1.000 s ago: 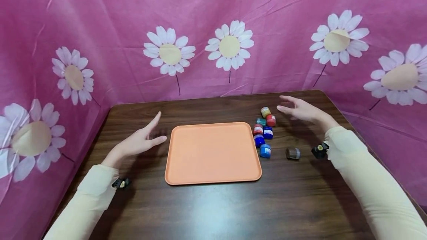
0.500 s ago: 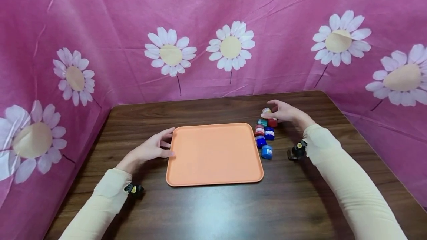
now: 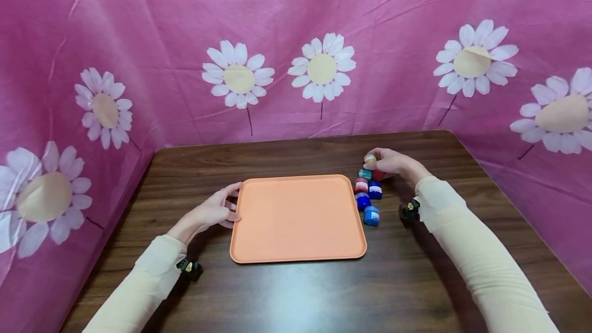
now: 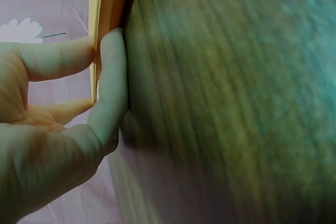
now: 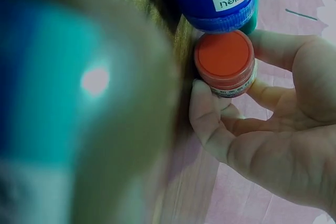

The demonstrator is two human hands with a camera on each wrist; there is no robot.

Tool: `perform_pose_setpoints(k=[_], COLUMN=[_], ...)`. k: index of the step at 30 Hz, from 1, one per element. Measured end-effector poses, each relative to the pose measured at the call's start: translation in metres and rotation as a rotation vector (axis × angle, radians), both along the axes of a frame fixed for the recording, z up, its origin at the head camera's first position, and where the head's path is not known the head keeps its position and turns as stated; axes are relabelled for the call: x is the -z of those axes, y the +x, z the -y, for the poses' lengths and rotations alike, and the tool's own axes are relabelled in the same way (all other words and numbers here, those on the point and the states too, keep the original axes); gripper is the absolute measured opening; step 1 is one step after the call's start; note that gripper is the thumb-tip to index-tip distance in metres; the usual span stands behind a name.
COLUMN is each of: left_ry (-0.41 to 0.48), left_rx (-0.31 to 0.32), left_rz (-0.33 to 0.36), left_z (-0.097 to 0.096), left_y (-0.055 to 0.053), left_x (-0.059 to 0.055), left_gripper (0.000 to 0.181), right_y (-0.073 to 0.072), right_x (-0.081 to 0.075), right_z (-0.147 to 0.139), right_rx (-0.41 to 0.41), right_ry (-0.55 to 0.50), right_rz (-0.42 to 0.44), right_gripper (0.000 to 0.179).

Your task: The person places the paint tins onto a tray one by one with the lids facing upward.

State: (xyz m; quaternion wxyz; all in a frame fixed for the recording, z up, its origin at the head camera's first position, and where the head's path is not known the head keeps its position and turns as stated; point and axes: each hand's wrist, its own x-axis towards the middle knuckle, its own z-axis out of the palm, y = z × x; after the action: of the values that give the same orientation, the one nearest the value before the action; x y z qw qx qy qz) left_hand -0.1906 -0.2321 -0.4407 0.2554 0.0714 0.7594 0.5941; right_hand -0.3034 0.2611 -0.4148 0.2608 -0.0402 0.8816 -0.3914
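Note:
At the left edge of an orange tray [image 3: 298,220], my left hand [image 3: 215,210] pinches the rim, thumb on one side and fingers on the other. In the left wrist view the tray's edge [image 4: 107,3] stands between those fingers. My right hand [image 3: 390,162] is at the back of a group of small paint jars, its thumb and fingers around the yellow jar [image 3: 369,159]. The right wrist view shows the red jar [image 5: 224,56] right within the curl of this hand, while the yellow one is hidden there.
Closest to the tray's right side are a green jar [image 3: 364,174], another red jar [image 3: 361,185] and several blue jars, including a light blue one [image 3: 371,216]. A large blurred round shape [image 5: 89,119] fills the right wrist view's left. Pink flowered cloth [image 3: 277,14] surrounds the table.
My left hand has moved right onto the tray's edge. My right hand has moved left, its fingers closing around the yellow jar. The brown jar is now hidden behind the right wrist camera.

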Motion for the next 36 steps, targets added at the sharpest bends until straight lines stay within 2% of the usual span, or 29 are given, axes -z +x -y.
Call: perform_pose_setpoints(k=[10,16,23,30,36], left_ry=[-0.026,-0.036,-0.033,-0.029,-0.045], left_rx=[0.004,0.001,0.000,0.007,0.005], left_rz=[0.013,0.006,0.027,0.026,0.019], left_z=[-0.001,-0.001,0.000,0.000,-0.001], left_y=[-0.002,-0.004,-0.002,-0.001,-0.002], left_x=[0.000,-0.001,0.001,0.001,0.000], left_gripper=[0.098,0.098,0.098,0.098,0.099], right_y=[-0.001,-0.002,-0.003,0.000,0.000], right_x=[0.001,0.002,0.002,-0.004,-0.011], right_z=[0.000,-0.002,-0.004,-0.009,-0.015], right_rx=[-0.008,0.015,0.042,0.054,0.027], right_ry=[-0.016,-0.048,-0.069,-0.091,-0.082], right_rz=[-0.004,0.007,0.056,0.073,0.043], right_gripper=[0.055,0.057,0.056,0.056,0.059])
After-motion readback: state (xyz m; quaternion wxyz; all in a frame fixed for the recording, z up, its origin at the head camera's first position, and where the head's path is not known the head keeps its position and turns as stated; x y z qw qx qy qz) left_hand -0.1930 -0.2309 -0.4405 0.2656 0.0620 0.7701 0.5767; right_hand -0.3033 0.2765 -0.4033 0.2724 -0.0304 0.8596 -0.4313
